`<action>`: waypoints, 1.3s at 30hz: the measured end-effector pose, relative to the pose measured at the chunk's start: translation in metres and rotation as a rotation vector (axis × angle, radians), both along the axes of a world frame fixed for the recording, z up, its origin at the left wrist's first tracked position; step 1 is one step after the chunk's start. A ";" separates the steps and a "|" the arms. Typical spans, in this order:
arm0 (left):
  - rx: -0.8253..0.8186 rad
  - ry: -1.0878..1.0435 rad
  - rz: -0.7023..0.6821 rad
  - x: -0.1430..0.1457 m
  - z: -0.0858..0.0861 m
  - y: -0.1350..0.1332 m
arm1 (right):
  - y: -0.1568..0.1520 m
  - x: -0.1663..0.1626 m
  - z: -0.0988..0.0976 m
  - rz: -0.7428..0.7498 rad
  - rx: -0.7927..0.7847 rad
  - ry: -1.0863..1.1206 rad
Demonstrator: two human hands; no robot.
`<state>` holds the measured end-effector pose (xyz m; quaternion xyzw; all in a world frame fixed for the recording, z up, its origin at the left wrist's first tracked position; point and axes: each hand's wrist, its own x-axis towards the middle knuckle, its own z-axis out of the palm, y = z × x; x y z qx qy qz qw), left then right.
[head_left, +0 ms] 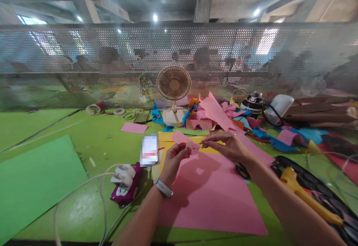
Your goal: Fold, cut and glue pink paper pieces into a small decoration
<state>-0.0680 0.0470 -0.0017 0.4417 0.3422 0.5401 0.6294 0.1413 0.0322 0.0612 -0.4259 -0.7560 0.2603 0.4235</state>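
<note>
In the head view, my left hand (176, 155) pinches a small cut piece of pink paper (181, 137) that carries little green marks. My right hand (223, 147) grips slim silver tweezers (219, 138), their tip close to the right end of that piece; whether it touches I cannot tell. Both hands are raised over a large pink sheet (218, 201) and cast shadows on it. Yellow paper (165, 137) shows beneath and behind the sheet. Beside my right wrist lies a dark round handle or ring (242, 171), partly hidden by the arm.
A phone (149, 149) and a purple power strip (127, 186) with cables sit left, near a green sheet (41, 190). A small fan (173, 85) stands behind, beside heaped paper scraps (212, 111). At right are a yellow glue gun (307, 193) and a black tray (291, 164).
</note>
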 end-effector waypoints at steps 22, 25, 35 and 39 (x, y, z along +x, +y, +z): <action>0.018 -0.041 -0.015 0.000 0.002 0.000 | 0.001 -0.003 -0.004 0.017 -0.017 0.060; 0.013 -0.047 -0.014 0.000 0.002 0.000 | 0.001 -0.003 -0.005 0.012 -0.021 0.062; 0.037 -0.033 -0.030 -0.001 -0.001 0.000 | 0.000 -0.002 -0.007 -0.039 -0.033 0.030; 0.041 -0.030 -0.035 -0.001 0.000 0.000 | 0.001 -0.003 -0.007 -0.055 -0.026 0.028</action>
